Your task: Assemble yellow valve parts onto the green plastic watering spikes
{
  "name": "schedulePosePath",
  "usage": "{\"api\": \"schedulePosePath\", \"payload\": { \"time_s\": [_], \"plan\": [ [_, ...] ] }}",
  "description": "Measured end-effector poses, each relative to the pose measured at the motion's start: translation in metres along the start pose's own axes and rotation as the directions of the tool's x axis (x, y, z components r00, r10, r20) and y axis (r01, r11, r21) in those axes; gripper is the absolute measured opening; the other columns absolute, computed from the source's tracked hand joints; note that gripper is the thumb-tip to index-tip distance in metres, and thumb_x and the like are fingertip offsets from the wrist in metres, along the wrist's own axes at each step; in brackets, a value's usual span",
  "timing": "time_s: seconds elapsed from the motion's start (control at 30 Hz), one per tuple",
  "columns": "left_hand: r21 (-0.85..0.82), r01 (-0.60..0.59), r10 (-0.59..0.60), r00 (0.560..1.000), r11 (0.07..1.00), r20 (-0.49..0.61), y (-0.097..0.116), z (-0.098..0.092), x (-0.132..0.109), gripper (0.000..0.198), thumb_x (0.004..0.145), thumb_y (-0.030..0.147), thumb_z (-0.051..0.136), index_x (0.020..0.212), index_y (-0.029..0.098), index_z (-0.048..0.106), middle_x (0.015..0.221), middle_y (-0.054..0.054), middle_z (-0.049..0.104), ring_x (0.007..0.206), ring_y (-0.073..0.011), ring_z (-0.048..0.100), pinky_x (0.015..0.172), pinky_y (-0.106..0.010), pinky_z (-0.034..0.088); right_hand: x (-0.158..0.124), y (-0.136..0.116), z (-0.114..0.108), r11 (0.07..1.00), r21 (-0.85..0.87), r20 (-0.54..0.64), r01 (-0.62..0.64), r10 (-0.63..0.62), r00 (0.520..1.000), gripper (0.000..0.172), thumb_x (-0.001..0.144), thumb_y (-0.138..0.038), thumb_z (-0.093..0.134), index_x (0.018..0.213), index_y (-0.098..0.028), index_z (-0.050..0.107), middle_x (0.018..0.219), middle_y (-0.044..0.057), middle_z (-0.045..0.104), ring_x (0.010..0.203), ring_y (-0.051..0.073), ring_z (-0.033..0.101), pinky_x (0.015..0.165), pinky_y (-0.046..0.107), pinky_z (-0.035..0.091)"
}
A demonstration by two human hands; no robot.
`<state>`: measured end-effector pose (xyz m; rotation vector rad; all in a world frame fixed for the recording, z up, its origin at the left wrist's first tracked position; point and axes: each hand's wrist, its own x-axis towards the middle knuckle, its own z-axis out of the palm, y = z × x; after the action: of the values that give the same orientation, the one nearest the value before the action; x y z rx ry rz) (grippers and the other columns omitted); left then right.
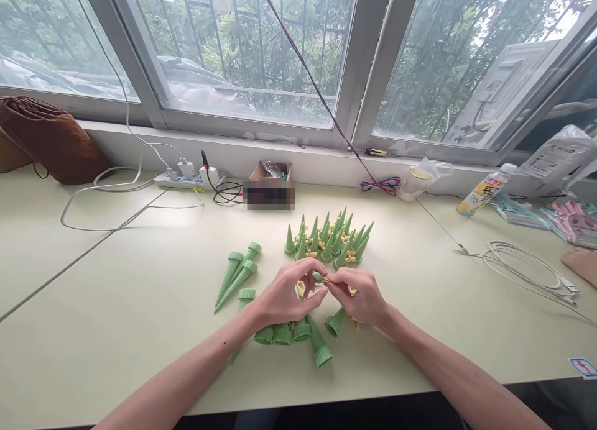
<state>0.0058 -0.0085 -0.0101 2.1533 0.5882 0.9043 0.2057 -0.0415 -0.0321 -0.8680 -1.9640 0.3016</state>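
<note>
My left hand (291, 293) curls around a green plastic spike (318, 277), mostly hidden by the fingers; a small end of it shows. Against that end, my right hand (359, 293) pinches a small yellow valve-like piece (326, 280) between thumb and fingertips. Beyond the hands, several green spikes (328, 248) stand points up, with small yellow pieces (311, 253) among them. Loose spikes (236, 278) lie to the left. More, including a spike (318, 343) with its ribbed cap toward me, lie below my hands, partly covered by them.
A power strip (180, 180) with cables and a small open box (280, 170) are at the back. Toward the right are a bottle (485, 191), a plastic cup (414, 182), a coiled white cable (527, 265), and part of another person's body (581, 265). A brown bag (51, 141) lies far left.
</note>
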Motion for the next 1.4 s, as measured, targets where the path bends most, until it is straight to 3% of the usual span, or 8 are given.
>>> {"api": "schedulePosePath", "payload": {
  "time_s": [0.27, 0.47, 0.87, 1.07, 1.3, 1.4],
  "plan": [
    [0.044, 0.003, -0.001, 0.999, 0.999, -0.045, -0.003, 0.005, 0.0, 0.011, 0.089, 0.024, 0.063, 0.094, 0.017, 0.057, 0.098, -0.005, 0.066, 0.065, -0.0097, 0.057, 0.064, -0.026, 0.053, 0.001, -0.002, -0.001, 1.0, -0.028, 0.015, -0.004, 0.005, 1.0, 0.021, 0.095, -0.023, 0.052, 0.076, -0.02, 0.06, 0.056, -0.001, 0.053, 0.047, 0.011, 0.041, 0.044, 0.023, 0.035],
    [0.044, -0.008, 0.011, 0.998, 0.999, -0.062, -0.005, 0.006, 0.0, 0.007, 0.091, 0.024, 0.06, 0.092, 0.018, 0.057, 0.098, -0.006, 0.067, 0.079, -0.0147, 0.063, 0.062, -0.025, 0.051, 0.0, -0.002, 0.0, 0.997, -0.072, -0.002, -0.014, 0.014, 1.0, 0.026, 0.097, -0.028, 0.052, 0.075, -0.02, 0.063, 0.055, -0.001, 0.053, 0.046, 0.01, 0.042, 0.044, 0.023, 0.036],
    [0.065, -0.051, 0.058, 0.993, 0.997, -0.103, -0.003, 0.005, 0.002, 0.001, 0.091, 0.018, 0.059, 0.09, 0.017, 0.058, 0.095, -0.007, 0.066, 0.08, -0.0152, 0.062, 0.061, -0.025, 0.047, 0.003, -0.004, -0.003, 0.998, 0.016, -0.042, -0.068, 0.069, 0.997, 0.017, 0.095, -0.032, 0.06, 0.09, -0.019, 0.069, 0.065, 0.002, 0.064, 0.053, 0.012, 0.054, 0.048, 0.024, 0.048],
    [0.001, -0.047, 0.047, 0.987, 0.999, -0.153, 0.0, 0.005, 0.004, 0.001, 0.09, 0.018, 0.059, 0.09, 0.017, 0.059, 0.094, -0.007, 0.067, 0.085, -0.0168, 0.064, 0.062, -0.025, 0.054, 0.005, -0.006, -0.006, 0.998, 0.032, -0.021, -0.059, 0.059, 0.998, 0.012, 0.092, -0.029, 0.064, 0.098, -0.02, 0.068, 0.066, 0.0, 0.059, 0.054, 0.013, 0.052, 0.05, 0.025, 0.048],
    [-0.185, 0.039, -0.073, 0.982, 0.982, -0.176, 0.006, 0.003, 0.004, 0.015, 0.092, 0.026, 0.059, 0.099, 0.014, 0.064, 0.098, -0.009, 0.067, 0.083, -0.0168, 0.067, 0.065, -0.026, 0.061, 0.008, -0.008, -0.011, 0.996, -0.007, -0.103, -0.085, 0.083, 0.991, 0.024, 0.093, -0.035, 0.061, 0.112, -0.022, 0.061, 0.089, 0.007, 0.06, 0.076, 0.02, 0.059, 0.07, 0.036, 0.054],
    [-0.267, 0.071, -0.111, 0.985, 0.961, -0.136, 0.008, 0.001, 0.003, 0.016, 0.091, 0.025, 0.06, 0.101, 0.013, 0.064, 0.099, -0.01, 0.066, 0.077, -0.0147, 0.065, 0.062, -0.025, 0.06, 0.009, -0.007, -0.011, 0.992, 0.029, -0.056, -0.126, 0.128, 0.99, 0.03, 0.097, -0.04, 0.054, 0.12, -0.022, 0.058, 0.102, 0.01, 0.062, 0.091, 0.023, 0.062, 0.081, 0.04, 0.054]
  ]
}}
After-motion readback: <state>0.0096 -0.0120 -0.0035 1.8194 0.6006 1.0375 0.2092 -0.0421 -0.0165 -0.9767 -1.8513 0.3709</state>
